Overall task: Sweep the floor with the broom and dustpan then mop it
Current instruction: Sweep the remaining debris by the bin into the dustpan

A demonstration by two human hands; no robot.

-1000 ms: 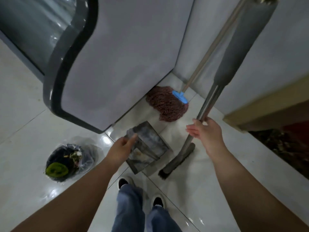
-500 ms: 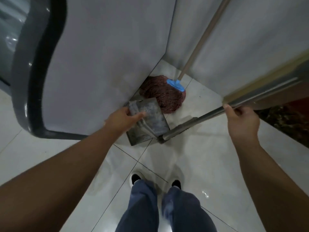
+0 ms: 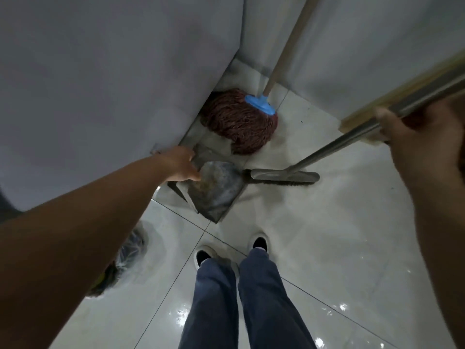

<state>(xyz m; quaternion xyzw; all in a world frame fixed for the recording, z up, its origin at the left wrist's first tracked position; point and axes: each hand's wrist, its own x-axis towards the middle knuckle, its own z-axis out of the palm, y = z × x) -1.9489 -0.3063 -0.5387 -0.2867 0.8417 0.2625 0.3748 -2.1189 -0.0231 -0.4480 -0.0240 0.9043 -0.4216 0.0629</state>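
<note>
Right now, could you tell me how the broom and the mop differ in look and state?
The broom has a flat grey head and a metal handle held by the right hand; the mop has a reddish string head, a blue clamp and a pale handle that nobody holds. The broom head lies beside the dustpan; the mop sits in the corner. Both heads rest on the floor.

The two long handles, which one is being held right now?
The metal broom handle: the right hand grips it. The wooden mop handle leans untouched in the corner.
</note>
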